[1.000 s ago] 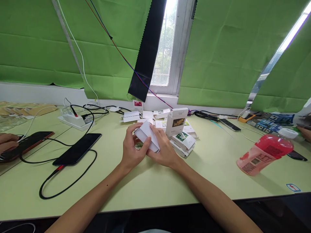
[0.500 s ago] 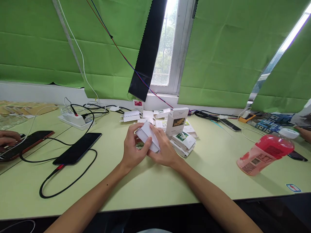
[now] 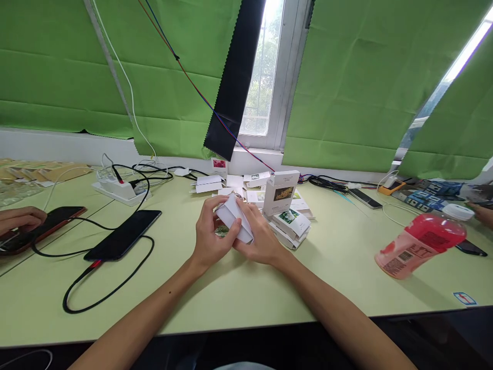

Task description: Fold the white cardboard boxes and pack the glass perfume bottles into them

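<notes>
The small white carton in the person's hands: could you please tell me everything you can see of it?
The white carton looks like thin, plain card, a small oblong box with no print on the faces that show. It is held above the pale green table, tilted, one end up toward the window. The left hand grips its near side with a fingertip laid over its top, and the right hand cups it from the right and below. Whether its flaps are closed cannot be told.

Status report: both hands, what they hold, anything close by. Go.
Left hand and right hand both grip small white carton above table. Upright printed box and stack of flat cartons just right.
</notes>
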The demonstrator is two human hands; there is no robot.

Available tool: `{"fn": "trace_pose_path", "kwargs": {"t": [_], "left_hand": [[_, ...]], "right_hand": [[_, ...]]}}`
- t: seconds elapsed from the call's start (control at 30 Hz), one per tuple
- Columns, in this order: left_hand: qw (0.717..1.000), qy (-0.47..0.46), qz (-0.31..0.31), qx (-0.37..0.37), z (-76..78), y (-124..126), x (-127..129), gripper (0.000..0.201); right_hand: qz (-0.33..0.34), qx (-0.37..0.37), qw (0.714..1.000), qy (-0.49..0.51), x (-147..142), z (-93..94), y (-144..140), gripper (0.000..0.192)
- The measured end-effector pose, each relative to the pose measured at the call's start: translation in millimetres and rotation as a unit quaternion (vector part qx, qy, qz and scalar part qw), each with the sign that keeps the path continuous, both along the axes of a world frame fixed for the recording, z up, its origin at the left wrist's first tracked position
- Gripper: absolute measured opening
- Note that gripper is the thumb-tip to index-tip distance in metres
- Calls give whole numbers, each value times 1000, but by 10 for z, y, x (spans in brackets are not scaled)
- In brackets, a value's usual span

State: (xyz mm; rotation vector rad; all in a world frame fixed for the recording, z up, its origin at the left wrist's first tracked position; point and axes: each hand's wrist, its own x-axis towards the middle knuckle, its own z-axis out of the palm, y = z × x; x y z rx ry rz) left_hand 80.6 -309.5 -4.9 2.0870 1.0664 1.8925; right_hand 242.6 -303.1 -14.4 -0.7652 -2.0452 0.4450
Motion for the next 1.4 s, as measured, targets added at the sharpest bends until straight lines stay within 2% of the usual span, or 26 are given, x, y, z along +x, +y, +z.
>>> {"fn": "trace_pose_path", "kwargs": {"t": [1.4], "left_hand": [[999,9,-2,-41,20,-7,2,43]], "right_hand": [[-3,-43,999,0,-17,-9,-2,93]]}}
